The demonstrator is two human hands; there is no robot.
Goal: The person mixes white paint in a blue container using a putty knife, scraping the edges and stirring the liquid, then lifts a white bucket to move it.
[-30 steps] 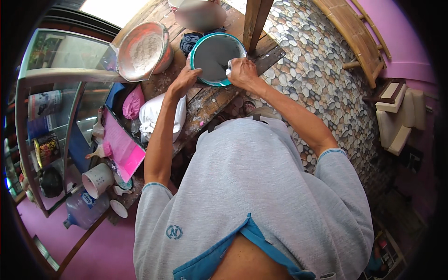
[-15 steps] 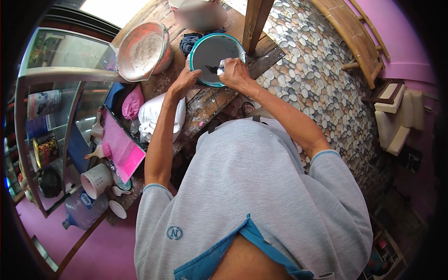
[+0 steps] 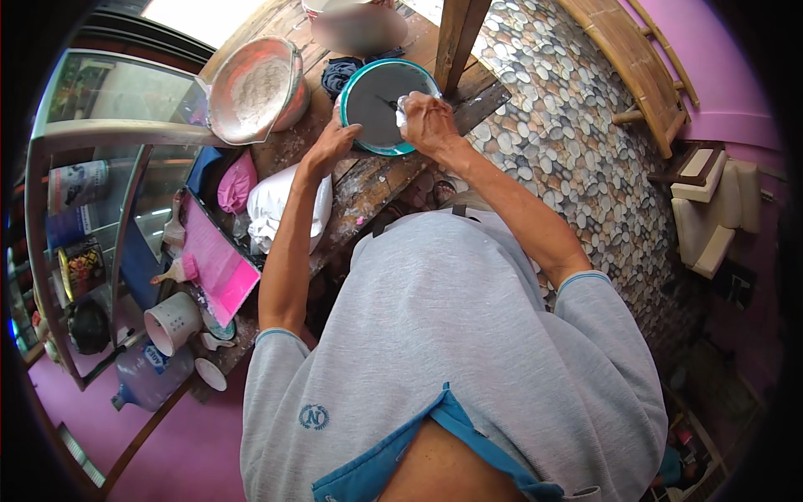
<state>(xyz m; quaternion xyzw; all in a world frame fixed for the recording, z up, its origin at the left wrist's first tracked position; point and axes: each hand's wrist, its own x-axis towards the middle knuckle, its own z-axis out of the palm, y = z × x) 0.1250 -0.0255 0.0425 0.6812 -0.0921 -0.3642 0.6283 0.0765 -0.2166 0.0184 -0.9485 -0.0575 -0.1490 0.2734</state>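
Observation:
A round bucket with a teal rim point(image 3: 390, 151) stands on the wooden table, holding a smooth grey mixture point(image 3: 368, 99). My left hand point(image 3: 336, 140) is closed on the near-left side of that rim, thumb over the edge. Over the right side of the bucket, my right hand point(image 3: 430, 124) is wrapped round a stirring tool point(image 3: 401, 111). Its whitish upper part shows beside my fingers, and a dark part reaches into the mixture; the rest is hidden, so its exact kind is unclear. A dark crumpled cloth point(image 3: 338, 77) lies against the far-left side of the bucket.
Left of the bucket sits an orange-red bucket point(image 3: 258, 90) of pale powder. Nearer are a white bag point(image 3: 288, 205), a pink bag point(image 3: 238, 184), a pink-stained paint tray point(image 3: 217, 259) and brushes point(image 3: 177, 269). A wooden post point(image 3: 458, 46) rises at the table's right edge.
My right hand has moved slightly away from me and to the right, carrying the tool through the grey mixture. My left hand keeps its hold on the rim.

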